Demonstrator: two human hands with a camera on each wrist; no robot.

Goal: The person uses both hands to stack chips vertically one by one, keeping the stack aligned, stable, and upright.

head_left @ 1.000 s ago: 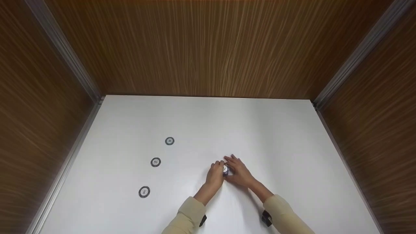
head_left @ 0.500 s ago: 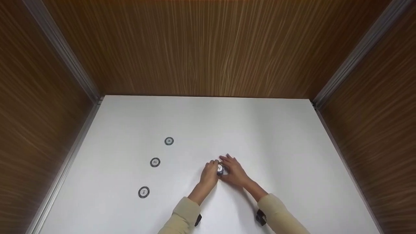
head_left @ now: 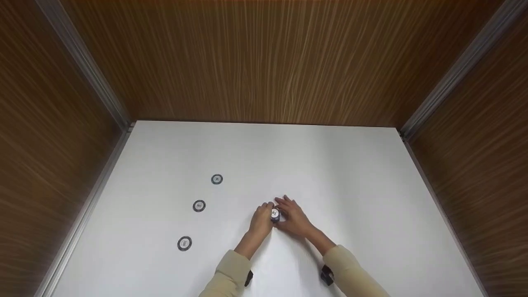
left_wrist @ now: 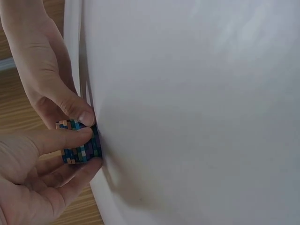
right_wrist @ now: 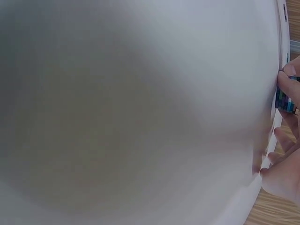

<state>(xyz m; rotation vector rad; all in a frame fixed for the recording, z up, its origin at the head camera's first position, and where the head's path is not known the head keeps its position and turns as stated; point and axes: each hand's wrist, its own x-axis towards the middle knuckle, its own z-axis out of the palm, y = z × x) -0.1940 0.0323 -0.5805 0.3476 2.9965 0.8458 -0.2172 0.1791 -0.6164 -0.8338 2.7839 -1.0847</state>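
Observation:
Between the two hands a stack of poker chips [head_left: 275, 214] stands upright on the white table. Its top face is white with a dark rim, and its sides show blue, green, purple and orange blocks in the left wrist view. My left hand [head_left: 261, 220] grips the stack from the left, with thumb and fingers on opposite sides of the chips [left_wrist: 82, 152]. On the other side, my right hand [head_left: 296, 219] curls thumb and index finger around the stack, its outer fingers spread away. The stack is partly hidden by fingers in every view.
Three dark-rimmed single chips lie apart in a slanted row on the left: a far chip [head_left: 217, 179], a middle chip [head_left: 199, 206] and a near chip [head_left: 185, 243]. Wood-grain panels [head_left: 264, 62] wall the white table [head_left: 350, 173] at the back and sides.
Both hands have slid a short way left across the table with the chip stack between them. The three single chips have stayed in place.

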